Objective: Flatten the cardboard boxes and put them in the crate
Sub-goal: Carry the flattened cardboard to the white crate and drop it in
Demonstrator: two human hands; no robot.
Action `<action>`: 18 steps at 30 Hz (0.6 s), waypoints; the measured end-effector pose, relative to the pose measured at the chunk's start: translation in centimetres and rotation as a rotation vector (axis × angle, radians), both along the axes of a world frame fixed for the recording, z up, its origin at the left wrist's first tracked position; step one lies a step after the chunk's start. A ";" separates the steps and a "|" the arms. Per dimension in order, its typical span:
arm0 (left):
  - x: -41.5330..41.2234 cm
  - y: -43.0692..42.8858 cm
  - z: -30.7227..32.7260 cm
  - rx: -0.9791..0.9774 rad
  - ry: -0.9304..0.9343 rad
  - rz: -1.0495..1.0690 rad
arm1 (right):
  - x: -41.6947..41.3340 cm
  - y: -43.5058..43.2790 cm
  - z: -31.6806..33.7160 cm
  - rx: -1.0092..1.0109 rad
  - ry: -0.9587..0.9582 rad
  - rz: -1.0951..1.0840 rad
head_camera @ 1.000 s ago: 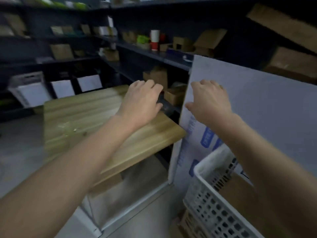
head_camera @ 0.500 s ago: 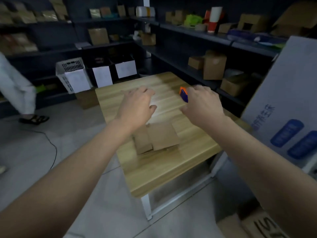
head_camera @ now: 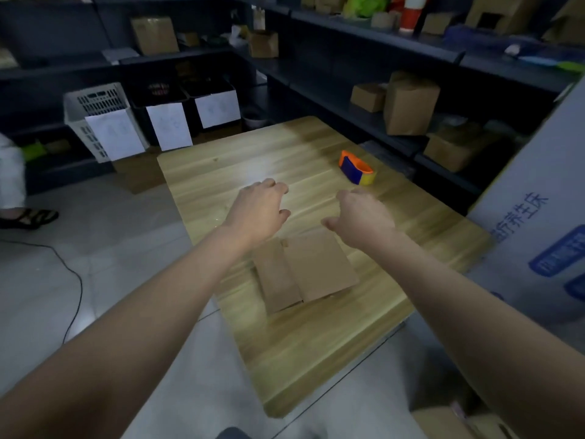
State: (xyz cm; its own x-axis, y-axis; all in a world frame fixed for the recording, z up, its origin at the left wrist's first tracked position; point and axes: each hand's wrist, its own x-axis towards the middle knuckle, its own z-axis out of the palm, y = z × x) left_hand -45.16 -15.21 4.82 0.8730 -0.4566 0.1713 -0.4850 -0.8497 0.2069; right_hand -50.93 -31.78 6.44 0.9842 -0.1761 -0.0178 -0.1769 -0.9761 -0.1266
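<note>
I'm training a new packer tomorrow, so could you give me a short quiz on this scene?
1. True or false: the left hand grips the cardboard box.
2. What lies on the wooden table beyond the right hand? A) a tape dispenser B) scissors C) a mug
3. Fill in: the hand nearer the tape dispenser is the ___ one.
Key: 1 false, both hands hold nothing; 2 A; 3 right.
</note>
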 end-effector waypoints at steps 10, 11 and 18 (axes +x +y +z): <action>10.7 -0.2 -6.5 0.124 0.175 -0.394 | 4.4 3.7 -7.4 0.152 0.179 -0.471; 11.6 0.0 -7.2 0.121 0.202 -0.433 | 4.6 4.3 -8.3 0.184 0.188 -0.514; 15.7 -0.2 -12.8 0.121 0.483 -0.508 | 3.9 7.6 -15.1 0.606 0.200 -0.934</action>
State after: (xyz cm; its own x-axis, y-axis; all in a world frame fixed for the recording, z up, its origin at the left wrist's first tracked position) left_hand -29.46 -15.40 -8.03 0.5124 -0.8188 -0.2586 -0.7054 -0.5732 0.4171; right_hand -47.01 -24.23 -8.71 0.4421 -0.7499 -0.4922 -0.8747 -0.2390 -0.4216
